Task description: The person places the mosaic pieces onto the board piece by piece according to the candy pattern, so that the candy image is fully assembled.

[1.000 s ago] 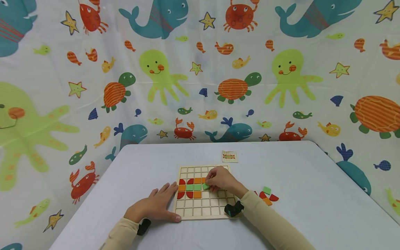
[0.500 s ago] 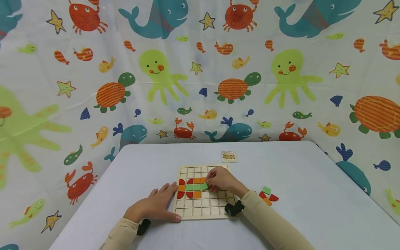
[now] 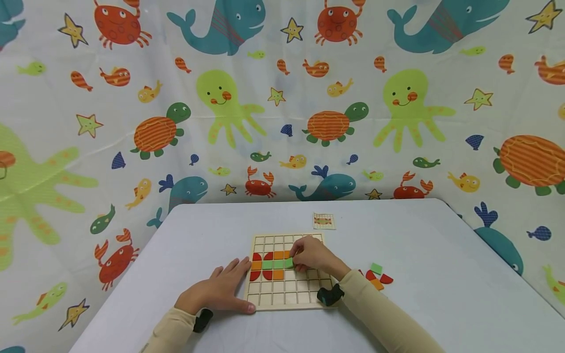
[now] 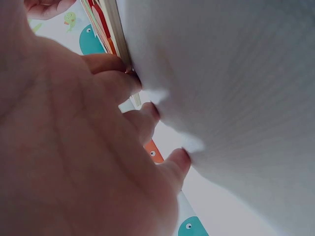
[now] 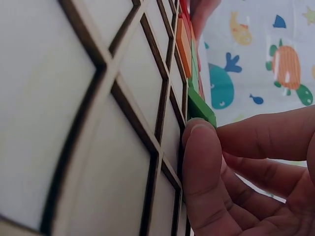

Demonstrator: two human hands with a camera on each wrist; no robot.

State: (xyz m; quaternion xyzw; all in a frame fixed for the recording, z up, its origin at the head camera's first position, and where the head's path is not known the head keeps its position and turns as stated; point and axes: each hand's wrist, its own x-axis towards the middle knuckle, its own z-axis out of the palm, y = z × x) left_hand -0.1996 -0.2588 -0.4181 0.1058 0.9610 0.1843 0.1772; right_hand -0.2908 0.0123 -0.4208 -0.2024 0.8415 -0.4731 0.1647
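A wooden grid board [image 3: 291, 298] lies on the table, with red quarter-round, orange square and green square tiles set in its upper left cells. My right hand [image 3: 316, 255] pinches a green square tile [image 5: 202, 107] between thumb and index finger. That tile sits tilted at the end of the green row, one edge down at its cell. My left hand [image 3: 222, 288] rests spread at the board's left side, thumb at the lower left corner and fingers near the upper left edge. In the left wrist view the fingertips [image 4: 179, 158] touch the white tabletop.
Loose tiles, among them a green square [image 3: 376, 268], a red quarter-round [image 3: 386, 279] and an orange one [image 3: 377, 284], lie right of the board beside my right forearm. A small pattern card [image 3: 324, 221] lies behind the board. A printed cloth [image 3: 282, 117] hangs beyond the table.
The pinched green tile has shifted slightly left toward the green row and tilted. My left hand has stayed where it was.
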